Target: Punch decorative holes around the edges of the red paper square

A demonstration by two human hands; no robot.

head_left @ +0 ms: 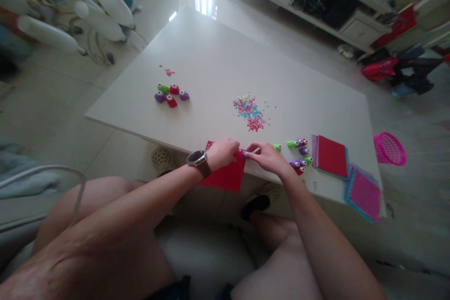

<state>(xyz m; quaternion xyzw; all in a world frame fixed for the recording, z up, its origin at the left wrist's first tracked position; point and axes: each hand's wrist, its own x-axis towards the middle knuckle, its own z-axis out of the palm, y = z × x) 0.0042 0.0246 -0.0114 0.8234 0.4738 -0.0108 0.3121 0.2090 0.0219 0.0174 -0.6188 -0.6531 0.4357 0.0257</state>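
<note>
A red sheet of paper sticks out over the table's near edge, with small holes along its borders. My left hand, a watch on its wrist, is closed on the sheet's upper part; its fingertips are partly hidden. At the sheet's upper right corner, my right hand pinches a small purple craft punch between thumb and fingers. Just right of that hand lies a green punch. Farther right sits a group of green, purple and red punches.
Colourful confetti dots lie mid-table. More punches and red scraps are at the left. Stacked red sheets and pink-and-blue punched sheets lie at the right end. Beyond that end is a pink basket.
</note>
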